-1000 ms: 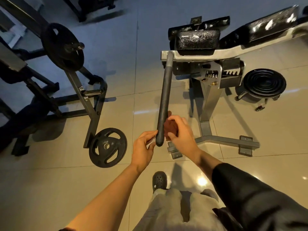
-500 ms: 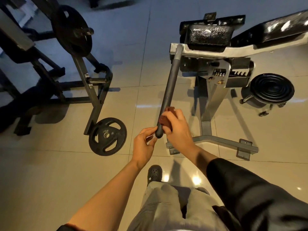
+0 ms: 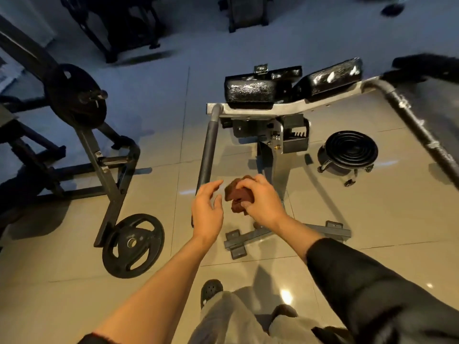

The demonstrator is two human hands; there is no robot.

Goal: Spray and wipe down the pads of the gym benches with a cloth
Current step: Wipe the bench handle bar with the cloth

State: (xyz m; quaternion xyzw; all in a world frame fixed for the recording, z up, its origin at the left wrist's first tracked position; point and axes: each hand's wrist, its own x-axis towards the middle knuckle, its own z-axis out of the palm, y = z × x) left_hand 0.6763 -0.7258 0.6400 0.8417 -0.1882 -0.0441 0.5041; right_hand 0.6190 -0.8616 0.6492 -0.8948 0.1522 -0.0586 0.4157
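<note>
My right hand (image 3: 260, 202) grips a bunched reddish-brown cloth (image 3: 238, 194) in the middle of the head view. My left hand (image 3: 207, 209) hovers just left of the cloth with fingers spread and relaxed, holding nothing. Behind both hands runs the black padded handle bar (image 3: 207, 150) of a grey-framed gym machine, its near end hidden by my left hand. Further back sit two glossy black pads: one (image 3: 249, 91) at the centre and another (image 3: 332, 79) to its right. No spray bottle is in view.
A plate-loaded rack (image 3: 99, 155) with weight plates (image 3: 133, 245) stands on the left. A round black stool on casters (image 3: 347, 150) sits right of the machine. A second black bar (image 3: 419, 130) slants down the right edge. The machine's foot (image 3: 285, 234) lies on tiled floor by my shoe (image 3: 211, 289).
Both hands have come off the end of the black bar. My right hand drew the cloth away to the right, and my left hand opened. The view tilted up and back.
</note>
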